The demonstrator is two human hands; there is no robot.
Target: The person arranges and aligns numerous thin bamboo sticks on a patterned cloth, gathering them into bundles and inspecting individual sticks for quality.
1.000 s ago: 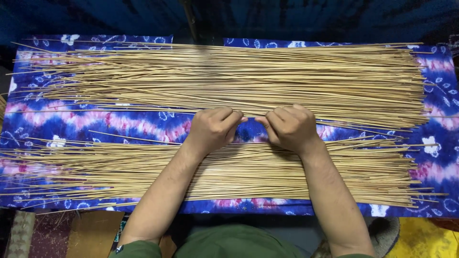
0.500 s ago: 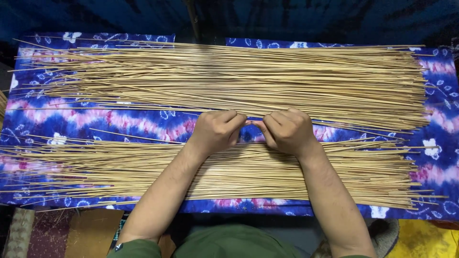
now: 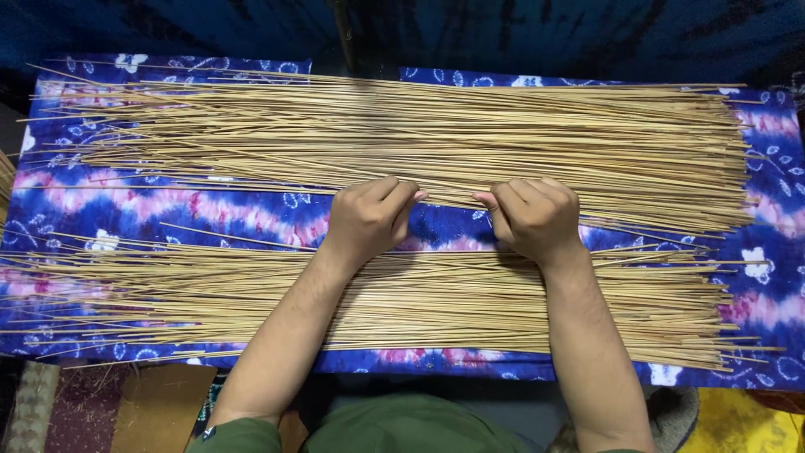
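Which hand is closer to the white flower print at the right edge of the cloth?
Right. The right hand lies just left of the white flower print; the left hand is farther left, beyond the right hand.

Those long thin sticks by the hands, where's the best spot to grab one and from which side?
Probably near its middle, at the near edge of the far pile of sticks. The sticks lie flat, running left to right, so fingertips coming from above could pinch one off that edge. The left hand and right hand are curled right there, over the blue patterned cloth.
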